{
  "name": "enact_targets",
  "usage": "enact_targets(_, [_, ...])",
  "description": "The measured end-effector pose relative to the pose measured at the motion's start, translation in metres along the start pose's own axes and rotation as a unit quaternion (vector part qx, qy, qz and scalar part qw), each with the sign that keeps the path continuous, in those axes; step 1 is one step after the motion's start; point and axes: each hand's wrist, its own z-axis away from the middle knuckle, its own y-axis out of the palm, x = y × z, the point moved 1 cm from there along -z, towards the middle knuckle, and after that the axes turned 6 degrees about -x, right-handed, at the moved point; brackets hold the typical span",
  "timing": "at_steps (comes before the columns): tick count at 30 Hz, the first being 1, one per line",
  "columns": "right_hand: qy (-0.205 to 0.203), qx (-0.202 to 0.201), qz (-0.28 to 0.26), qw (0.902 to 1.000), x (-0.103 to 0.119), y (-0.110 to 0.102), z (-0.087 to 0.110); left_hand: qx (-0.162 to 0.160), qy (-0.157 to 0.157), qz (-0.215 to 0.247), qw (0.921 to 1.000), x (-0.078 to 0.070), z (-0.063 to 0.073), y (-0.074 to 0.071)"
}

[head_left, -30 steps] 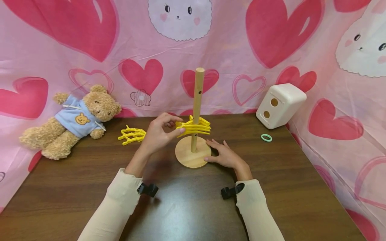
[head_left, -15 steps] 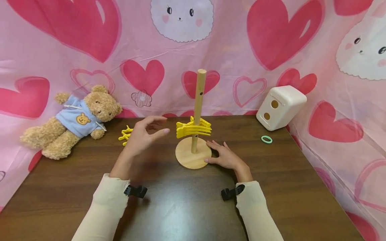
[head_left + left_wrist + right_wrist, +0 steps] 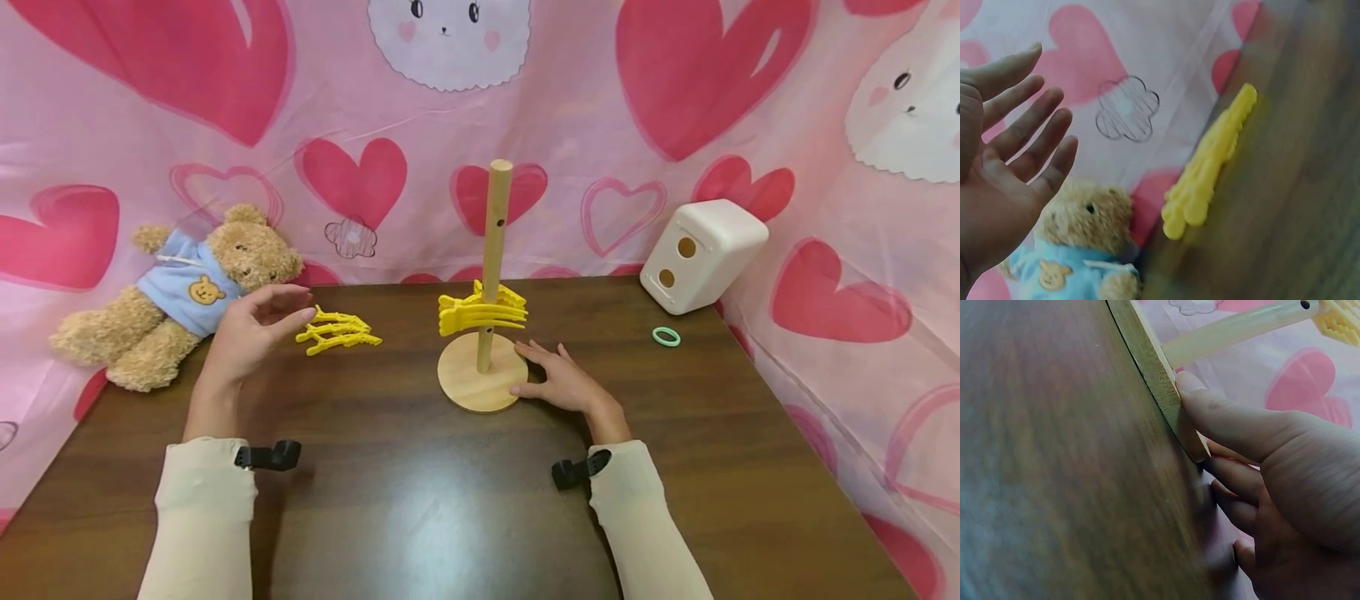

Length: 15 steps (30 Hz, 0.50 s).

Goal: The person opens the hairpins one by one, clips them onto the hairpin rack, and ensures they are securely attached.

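The yellow rack (image 3: 480,317) is on the wooden stand (image 3: 493,242), at the lower part of its post, above the round base (image 3: 461,379). Its curved prongs pass in front of the post and another part shows behind it; if this is one piece or several, I cannot tell. The right hand (image 3: 562,385) is at the right side of the stand: thumb and fingers touch the edge of the base, relaxed and without clenching. The left hand (image 3: 247,340) is well to the left of the stand, released, the fingers apart and lightly bent. Between this hand and the stand, a loose yellow piece (image 3: 341,334) with branches lies on the table (image 3: 442,475); in the left wrist view it is apart from the fingers.

Farther left of the stand, a teddy bear (image 3: 198,292) in a blue hoodie leans against the pink cloth (image 3: 570,108), and the left hand hides a part of it. To the right of the stand there is a small green ring (image 3: 667,344), flat on the table, and behind this ring a white box (image 3: 716,250). The box stands tilted, with two round holes toward the stand; what it contains, I cannot see. Behind the stand hangs the cloth with its printed hearts
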Motion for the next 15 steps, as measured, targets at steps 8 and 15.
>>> enact_targets(8, [0.004,0.004,-0.001,1.0000,-0.001,0.001,0.000,0.027,-0.053,-0.058,0.9966,0.026,0.003,-0.007])
enact_targets(15, [0.008,0.005,-0.003,0.9999,0.000,-0.001,-0.001,0.066,-0.100,-0.070,0.9903,0.057,0.004,-0.006])
